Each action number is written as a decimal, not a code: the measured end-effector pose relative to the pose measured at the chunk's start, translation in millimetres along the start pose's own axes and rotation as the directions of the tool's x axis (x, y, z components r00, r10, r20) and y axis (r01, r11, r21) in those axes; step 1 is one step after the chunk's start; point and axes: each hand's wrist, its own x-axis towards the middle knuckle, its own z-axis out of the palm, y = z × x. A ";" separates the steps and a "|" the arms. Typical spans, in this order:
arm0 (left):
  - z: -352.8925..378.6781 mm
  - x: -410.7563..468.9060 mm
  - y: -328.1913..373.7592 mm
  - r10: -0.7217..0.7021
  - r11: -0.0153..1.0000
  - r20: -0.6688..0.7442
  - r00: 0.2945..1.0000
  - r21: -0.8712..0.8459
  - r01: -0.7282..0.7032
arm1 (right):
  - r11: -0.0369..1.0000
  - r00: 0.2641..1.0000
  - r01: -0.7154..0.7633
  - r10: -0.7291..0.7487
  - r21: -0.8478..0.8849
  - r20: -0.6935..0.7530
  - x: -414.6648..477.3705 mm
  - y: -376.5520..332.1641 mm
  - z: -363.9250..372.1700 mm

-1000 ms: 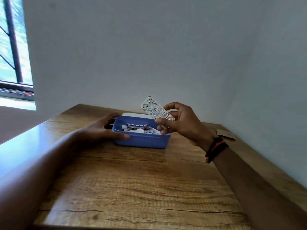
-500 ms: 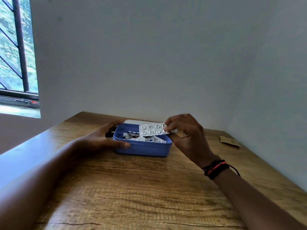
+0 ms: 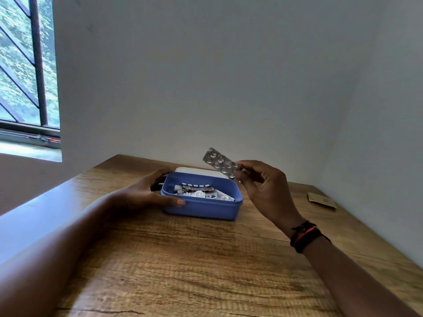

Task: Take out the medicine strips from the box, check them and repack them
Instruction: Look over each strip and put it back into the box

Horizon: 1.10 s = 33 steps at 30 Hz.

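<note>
A blue box (image 3: pixel 201 202) sits open on the wooden worktop (image 3: pixel 183 259), near its far edge by the white wall (image 3: pixel 229 76). The left hand (image 3: pixel 146 191) grips the box's left side: the thumb lies along the near wall and the fingers curl around the far corner, so the hand is closed on the box and steadies it. Inside the box lies a loose heap of medicine strips (image 3: pixel 201 192), silver foil with some red and white print showing, lying at mixed angles below the rim. Just behind the box, touching or nearly touching its far wall, a flat white lid (image 3: pixel 194 170) rests on the worktop. The right hand (image 3: pixel 263 188) is raised above and just right of the box, pinching one silver blister strip (image 3: pixel 220 162) by its lower right end between thumb and fingertips. The strip tilts up and to the left, clear of the box, its rows of round pockets facing the camera. A dark wristband (image 3: pixel 304 235) with an orange stripe circles the right wrist. Farther right, near the wall, a small brown card (image 3: pixel 321 200) lies flat on the worktop, well apart from the box. At the upper left a barred window (image 3: pixel 25 65) shows green foliage outside.
</note>
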 end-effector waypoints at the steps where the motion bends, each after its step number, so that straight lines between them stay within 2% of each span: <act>1: -0.1 -0.2 -1.0 0.000 1.000 0.001 1.000 -0.011 0.000 | 0.996 0.997 -0.077 0.077 0.040 0.003 1.5 -0.5 0.4; 4: -0.8 0.2 -4.1 0.008 1.000 0.001 1.000 -0.015 -0.008 | 0.948 0.961 -0.275 0.273 0.159 0.033 9.4 0.0 2.3; 7: -2.2 1.3 -5.1 -0.002 1.000 -0.001 1.000 -0.008 0.002 | 0.843 0.892 -0.452 0.420 0.293 0.167 15.4 1.6 7.1; 13: -4.0 1.8 -5.1 -0.010 1.000 0.007 1.000 0.025 0.010 | 0.804 0.781 -0.565 0.450 0.185 0.433 31.3 3.0 20.5; 16: -4.6 1.8 -5.0 -0.018 1.000 0.014 1.000 0.008 0.018 | 0.872 0.733 -0.490 0.409 0.005 0.543 36.3 1.6 28.0; 18: -3.9 1.9 -5.4 -0.019 1.000 0.006 1.000 -0.005 0.019 | 0.910 0.758 -0.411 0.375 -0.057 0.534 35.8 2.9 35.6; 22: -2.6 3.5 -7.6 -0.018 1.000 0.008 1.000 -0.019 0.018 | 0.898 0.854 -0.440 0.405 0.036 0.327 45.4 13.7 35.2; 24: -4.1 3.9 -7.0 -0.020 0.999 0.014 1.000 -0.028 0.020 | 0.875 0.861 -0.476 0.444 0.088 0.248 55.8 24.4 29.4; 26: -5.6 4.8 -7.3 -0.019 0.999 0.020 1.000 -0.035 0.020 | 0.861 0.847 -0.504 0.476 0.073 0.235 64.5 38.8 25.3; 30: -8.6 5.8 -11.6 -0.048 0.997 -0.007 0.999 -0.062 0.048 | 0.878 0.825 -0.476 0.464 -0.048 0.322 67.5 75.8 31.2; 33: -9.5 7.9 -14.6 -0.056 0.995 -0.016 0.998 -0.085 0.054 | 0.896 0.739 -0.371 0.445 -0.245 0.506 58.9 100.3 47.3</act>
